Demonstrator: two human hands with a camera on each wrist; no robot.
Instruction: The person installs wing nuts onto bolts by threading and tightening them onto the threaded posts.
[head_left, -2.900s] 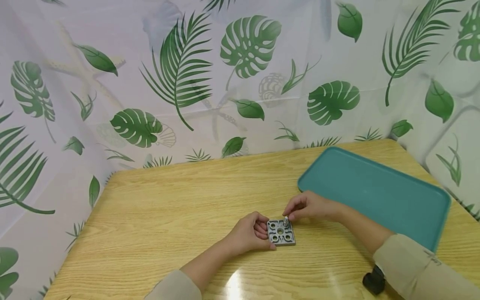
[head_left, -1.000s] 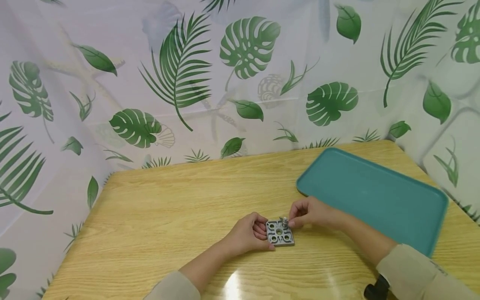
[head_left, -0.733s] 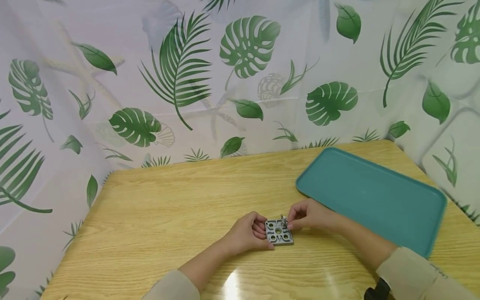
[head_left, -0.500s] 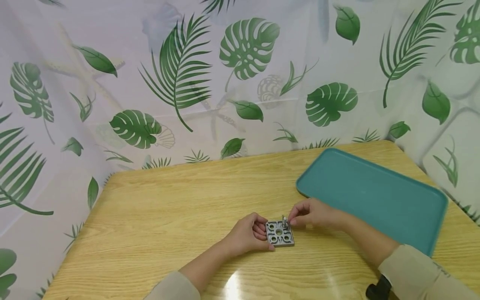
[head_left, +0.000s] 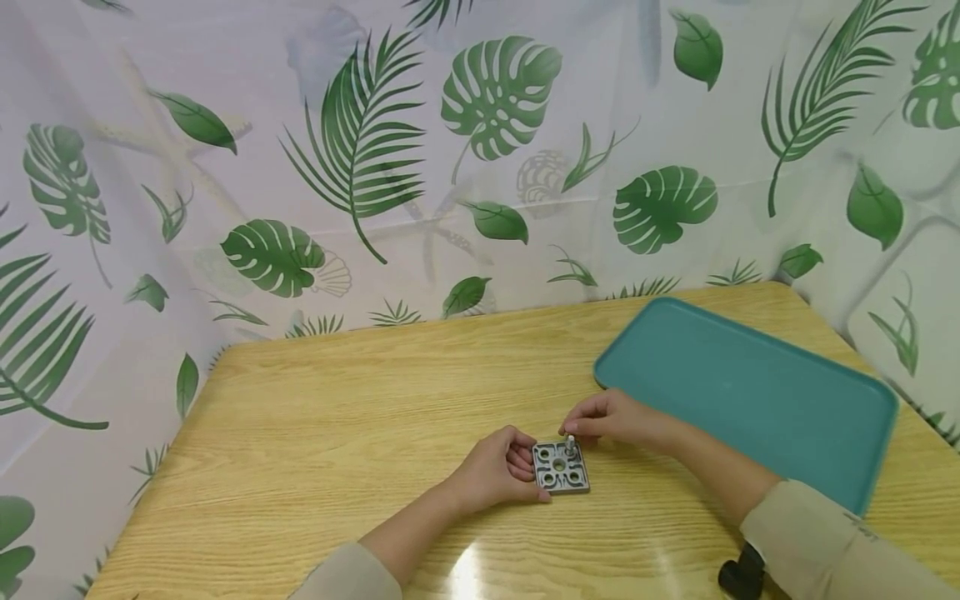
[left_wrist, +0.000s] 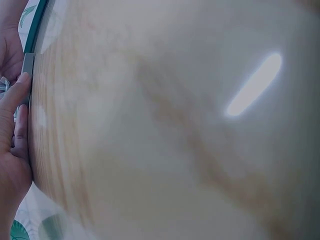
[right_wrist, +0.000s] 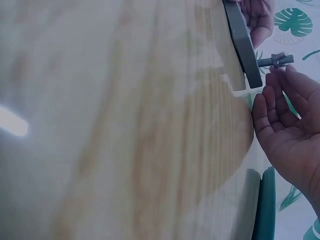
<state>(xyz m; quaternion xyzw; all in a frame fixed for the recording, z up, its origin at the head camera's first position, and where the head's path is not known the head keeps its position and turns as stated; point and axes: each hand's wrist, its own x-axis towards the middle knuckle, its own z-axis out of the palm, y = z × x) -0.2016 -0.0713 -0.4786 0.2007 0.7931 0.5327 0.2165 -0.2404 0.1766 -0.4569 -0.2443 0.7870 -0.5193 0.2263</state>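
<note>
My left hand [head_left: 491, 471] grips the left side of a square grey metal plate [head_left: 551, 486] with round holes, thumb along its near edge. A bolt [head_left: 571, 451] stands up from the plate's far right corner. In the right wrist view, the bolt's threaded shank sticks out of the plate [right_wrist: 242, 42] and carries a small nut [right_wrist: 276, 60] that looks winged. My right hand [head_left: 611, 414] has thumb and forefinger at the nut, pinching at its far side, the other fingers curled below. In the left wrist view, the left hand [left_wrist: 12, 145] holds the plate edge-on.
A teal tray [head_left: 738, 392] lies on the wooden table [head_left: 360, 417], behind and right of the right hand. A black object [head_left: 742, 575] sits beside the right sleeve. A leaf-patterned cloth [head_left: 420, 150] hangs behind the table.
My right fingertips have moved left and away from me, from the nut's right side to its far side. The wings' angle has changed. The left hand and plate stay nearly still.
</note>
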